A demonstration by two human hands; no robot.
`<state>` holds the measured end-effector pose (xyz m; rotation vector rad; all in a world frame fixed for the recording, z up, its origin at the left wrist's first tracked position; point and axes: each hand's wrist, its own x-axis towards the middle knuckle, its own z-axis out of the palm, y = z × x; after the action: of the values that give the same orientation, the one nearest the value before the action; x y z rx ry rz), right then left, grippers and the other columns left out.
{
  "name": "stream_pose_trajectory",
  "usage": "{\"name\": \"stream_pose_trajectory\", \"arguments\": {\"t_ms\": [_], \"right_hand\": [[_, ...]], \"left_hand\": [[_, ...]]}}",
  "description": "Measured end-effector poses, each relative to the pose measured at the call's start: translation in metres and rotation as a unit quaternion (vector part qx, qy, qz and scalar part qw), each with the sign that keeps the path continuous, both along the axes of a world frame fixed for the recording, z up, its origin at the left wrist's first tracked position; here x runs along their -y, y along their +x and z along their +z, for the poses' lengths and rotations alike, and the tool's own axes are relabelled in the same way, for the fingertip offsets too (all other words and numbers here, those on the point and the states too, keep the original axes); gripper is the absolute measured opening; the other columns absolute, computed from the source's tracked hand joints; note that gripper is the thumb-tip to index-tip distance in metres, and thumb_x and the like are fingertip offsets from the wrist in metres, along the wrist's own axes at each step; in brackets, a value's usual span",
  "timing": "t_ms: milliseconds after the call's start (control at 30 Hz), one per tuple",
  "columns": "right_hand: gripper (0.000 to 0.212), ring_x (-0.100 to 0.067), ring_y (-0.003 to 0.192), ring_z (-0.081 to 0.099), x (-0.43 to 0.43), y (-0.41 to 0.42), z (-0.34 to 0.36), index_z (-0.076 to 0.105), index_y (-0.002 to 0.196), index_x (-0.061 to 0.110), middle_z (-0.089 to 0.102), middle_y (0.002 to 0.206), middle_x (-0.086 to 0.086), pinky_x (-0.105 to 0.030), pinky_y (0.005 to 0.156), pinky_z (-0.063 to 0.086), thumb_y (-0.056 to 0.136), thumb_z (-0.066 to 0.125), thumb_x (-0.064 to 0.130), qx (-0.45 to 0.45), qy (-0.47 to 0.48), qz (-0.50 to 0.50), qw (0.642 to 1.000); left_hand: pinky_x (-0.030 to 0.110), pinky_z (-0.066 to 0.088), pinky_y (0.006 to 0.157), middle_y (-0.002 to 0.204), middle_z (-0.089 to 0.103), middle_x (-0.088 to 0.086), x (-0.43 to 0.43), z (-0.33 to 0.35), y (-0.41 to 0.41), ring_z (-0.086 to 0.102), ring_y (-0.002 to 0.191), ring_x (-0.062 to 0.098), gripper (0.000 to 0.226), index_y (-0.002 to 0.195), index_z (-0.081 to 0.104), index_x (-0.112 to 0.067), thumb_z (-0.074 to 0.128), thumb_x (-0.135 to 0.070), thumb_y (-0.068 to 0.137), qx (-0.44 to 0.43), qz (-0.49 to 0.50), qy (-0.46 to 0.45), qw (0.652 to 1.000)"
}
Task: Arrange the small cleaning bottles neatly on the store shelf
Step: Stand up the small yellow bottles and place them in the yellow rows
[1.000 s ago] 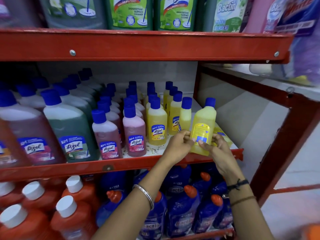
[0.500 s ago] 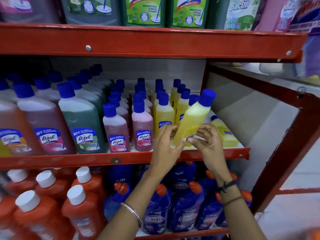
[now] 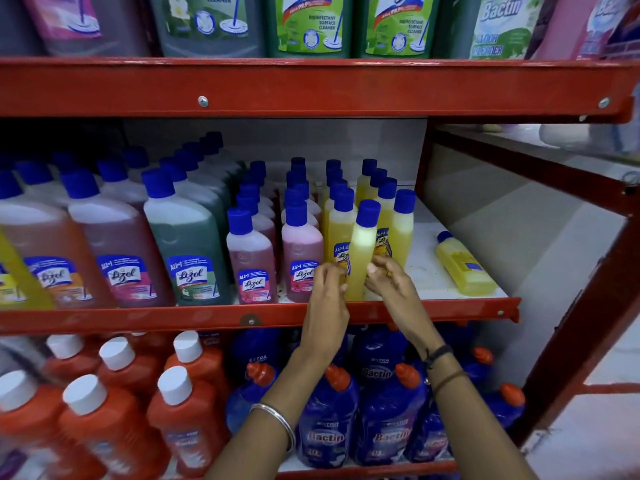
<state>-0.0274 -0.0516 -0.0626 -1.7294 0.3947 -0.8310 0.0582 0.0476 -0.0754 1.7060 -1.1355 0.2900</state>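
Observation:
A small yellow bottle [image 3: 362,249] with a blue cap stands upright near the front edge of the middle shelf [image 3: 429,268], turned side-on. My left hand [image 3: 329,289] grips its lower left side and my right hand [image 3: 389,280] grips its lower right side. Just behind it stand rows of small yellow bottles [image 3: 401,220], with small pink bottles [image 3: 301,258] to their left. Another small yellow bottle [image 3: 462,265] lies on its side at the right end of the shelf, cap pointing to the back.
Large pink and green bottles [image 3: 187,244] fill the left of the shelf. A red shelf beam [image 3: 311,84] runs overhead with big bottles above. Below are orange bottles [image 3: 187,403] and blue bottles [image 3: 329,410]. A red frame post [image 3: 588,289] bounds the right side.
The yellow bottle was held tilted half a second ago; it now stands upright in front of the yellow rows, moved left and turned side-on. Both hands stayed on it.

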Motion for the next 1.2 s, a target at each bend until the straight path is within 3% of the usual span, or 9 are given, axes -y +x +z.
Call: {"name": "stream_pose_trajectory", "arguments": {"t_ms": [167, 333, 567, 667, 733, 833, 933, 1067, 1200], "right_hand": [[0.034, 0.004, 0.09, 0.064, -0.003, 0.008, 0.006, 0.055, 0.116, 0.015, 0.064, 0.106, 0.005, -0.011, 0.073, 0.051, 0.084, 0.066, 0.022, 0.005, -0.056, -0.031, 0.998], [0.03, -0.006, 0.097, 0.066, 0.006, 0.008, 0.005, 0.052, 0.115, 0.01, 0.067, 0.107, 0.001, -0.017, 0.079, 0.053, 0.088, 0.061, 0.02, 0.002, -0.067, -0.031, 0.997], [0.024, -0.004, 0.082, 0.063, 0.006, 0.015, 0.006, 0.064, 0.105, 0.003, 0.069, 0.099, -0.01, 0.0, 0.065, 0.041, 0.088, 0.06, 0.021, -0.021, -0.162, -0.126, 0.979], [0.025, -0.01, 0.079, 0.064, 0.002, 0.009, 0.001, 0.067, 0.101, 0.007, 0.072, 0.094, -0.008, -0.005, 0.068, 0.046, 0.087, 0.062, 0.027, -0.025, -0.18, -0.173, 0.968], [0.035, -0.012, 0.084, 0.061, 0.001, 0.003, -0.003, 0.063, 0.107, 0.011, 0.067, 0.099, -0.004, -0.022, 0.073, 0.054, 0.085, 0.062, 0.038, 0.003, -0.173, -0.268, 0.948], [0.055, -0.019, 0.101, 0.051, 0.012, -0.002, -0.002, 0.047, 0.119, 0.012, 0.05, 0.115, -0.007, -0.034, 0.084, 0.047, 0.078, 0.069, 0.04, 0.01, -0.15, -0.349, 0.925], [0.075, -0.022, 0.107, 0.051, 0.033, 0.0, 0.003, 0.039, 0.126, 0.011, 0.048, 0.124, -0.011, -0.033, 0.086, 0.047, 0.068, 0.078, 0.04, -0.07, -0.114, -0.298, 0.945], [0.049, -0.019, 0.091, 0.062, 0.05, 0.001, 0.006, 0.048, 0.112, 0.013, 0.061, 0.104, -0.001, -0.031, 0.075, 0.051, 0.074, 0.075, 0.027, -0.063, -0.086, -0.228, 0.968], [0.037, -0.022, 0.096, 0.066, 0.076, -0.004, 0.005, 0.054, 0.109, 0.017, 0.067, 0.109, -0.006, -0.037, 0.082, 0.055, 0.077, 0.072, 0.018, -0.053, -0.04, -0.114, 0.991]], "left_hand": [[0.022, 0.051, 0.083, 0.119, 0.053, 0.014, 0.007, 0.001, -0.005, 0.058, 0.096, 0.014, 0.025, 0.113, 0.044, -0.006, 0.048, 0.004, 0.091, -0.037, -0.026, 0.016, 0.999], [0.031, 0.052, 0.093, 0.131, 0.049, 0.017, 0.009, -0.004, -0.012, 0.055, 0.115, 0.022, 0.054, 0.135, 0.028, -0.006, 0.052, 0.006, 0.088, -0.041, 0.019, 0.016, 0.999], [0.042, 0.05, 0.097, 0.135, 0.042, 0.02, 0.01, -0.01, -0.011, 0.047, 0.124, 0.029, 0.048, 0.133, 0.03, -0.004, 0.046, 0.006, 0.089, -0.019, 0.038, 0.012, 0.999], [0.044, 0.045, 0.102, 0.143, 0.034, 0.02, 0.009, -0.011, -0.017, 0.039, 0.131, 0.03, 0.044, 0.134, 0.03, -0.003, 0.044, -0.001, 0.092, -0.015, 0.044, 0.014, 0.999], [0.04, 0.046, 0.103, 0.147, 0.029, 0.016, 0.006, -0.01, -0.019, 0.037, 0.133, 0.026, 0.044, 0.134, 0.032, -0.003, 0.045, -0.004, 0.092, -0.008, 0.048, 0.003, 0.999], [0.038, 0.046, 0.103, 0.148, 0.025, 0.014, 0.005, -0.009, -0.02, 0.034, 0.135, 0.024, 0.044, 0.133, 0.034, -0.004, 0.047, -0.004, 0.091, 0.019, 0.054, -0.01, 0.998], [0.044, 0.047, 0.101, 0.147, 0.025, 0.015, 0.009, -0.008, -0.023, 0.031, 0.136, 0.027, 0.04, 0.129, 0.036, -0.006, 0.048, -0.006, 0.09, 0.042, 0.073, -0.009, 0.996], [0.047, 0.044, 0.102, 0.145, 0.028, 0.015, 0.012, -0.004, -0.026, 0.031, 0.136, 0.028, 0.036, 0.124, 0.039, -0.008, 0.049, -0.006, 0.088, 0.071, 0.08, -0.021, 0.994], [0.046, 0.044, 0.101, 0.143, 0.028, 0.009, 0.016, -0.002, -0.03, 0.033, 0.134, 0.024, 0.034, 0.12, 0.041, -0.011, 0.05, -0.004, 0.088, 0.088, 0.066, -0.045, 0.993]]}}
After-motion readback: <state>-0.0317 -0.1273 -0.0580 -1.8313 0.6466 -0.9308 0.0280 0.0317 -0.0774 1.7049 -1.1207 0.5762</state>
